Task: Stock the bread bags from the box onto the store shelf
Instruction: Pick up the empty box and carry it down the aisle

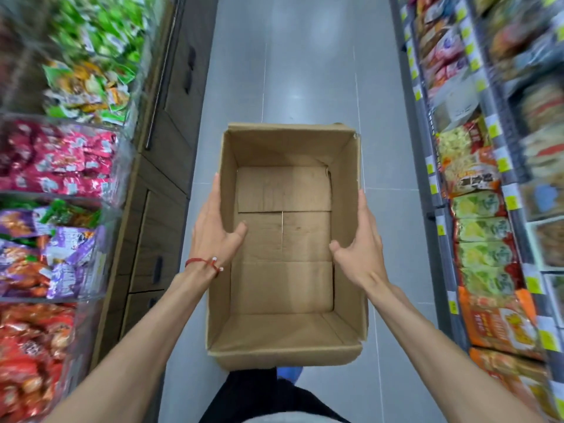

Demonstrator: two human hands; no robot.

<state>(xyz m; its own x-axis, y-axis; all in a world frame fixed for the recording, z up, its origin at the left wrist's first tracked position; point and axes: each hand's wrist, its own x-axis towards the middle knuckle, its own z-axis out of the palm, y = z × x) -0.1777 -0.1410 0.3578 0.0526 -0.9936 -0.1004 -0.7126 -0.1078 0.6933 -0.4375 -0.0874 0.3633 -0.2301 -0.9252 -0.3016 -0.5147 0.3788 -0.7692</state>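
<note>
An open brown cardboard box (283, 334) is held in front of me above the aisle floor. Nothing lies inside it; only the folded bottom flaps show. My left hand (213, 227) grips the box's left wall, thumb inside and fingers outside; a red string bracelet circles that wrist. My right hand (360, 245) grips the right wall the same way, thumb inside. No bread bag shows in the box or in either hand. The store shelf (451, 209) on the right carries packaged goods in rows.
Clear bins of colourful snack packets (58, 166) line the left side, above wooden cabinet drawers (164, 227). A grey tiled aisle floor (305, 71) runs ahead between the two sides. My dark trousers and a blue shoe (290, 374) show below the box.
</note>
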